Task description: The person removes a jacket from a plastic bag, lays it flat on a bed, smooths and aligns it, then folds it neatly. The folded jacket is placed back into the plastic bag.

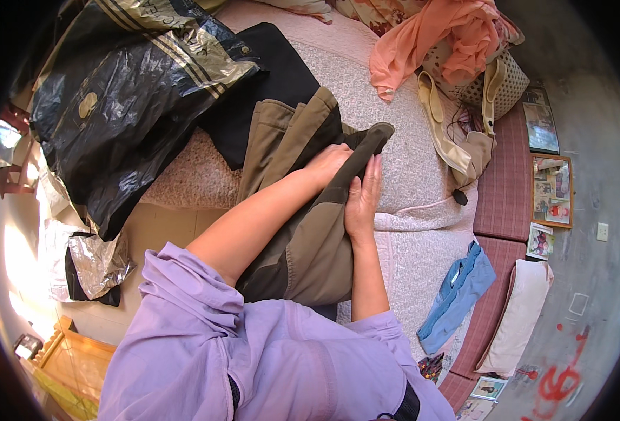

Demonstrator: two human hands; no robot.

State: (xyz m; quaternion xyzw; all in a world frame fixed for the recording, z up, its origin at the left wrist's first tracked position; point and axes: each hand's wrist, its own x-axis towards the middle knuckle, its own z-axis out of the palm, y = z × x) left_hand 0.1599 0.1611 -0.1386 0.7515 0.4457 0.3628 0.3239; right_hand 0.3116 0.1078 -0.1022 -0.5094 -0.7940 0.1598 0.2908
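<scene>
An olive-brown garment (320, 252) with black panels lies bunched before me, from my lap onto the bed. Across it reaches my left hand (331, 162), its fingers curled into the cloth and partly hidden by a raised dark fold (360, 160). My right hand (363, 205) rests along the other side of that fold. Its fingers are straight and its thumb stands apart, with the palm against the cloth. Beyond the garment, a flat black cloth (273, 68) lies partly under a shiny black plastic bag (125, 110) with gold stripes and writing.
A pale quilt (336, 68) covers the bed. At the far right are a coral scarf (426, 42) and a cream-strapped dotted bag (510, 79). Blue cloth (457, 300) lies near maroon cushions (502, 179). Framed photos (552, 189) lean on the wall. A wooden piece of furniture (81, 363) stands lower left.
</scene>
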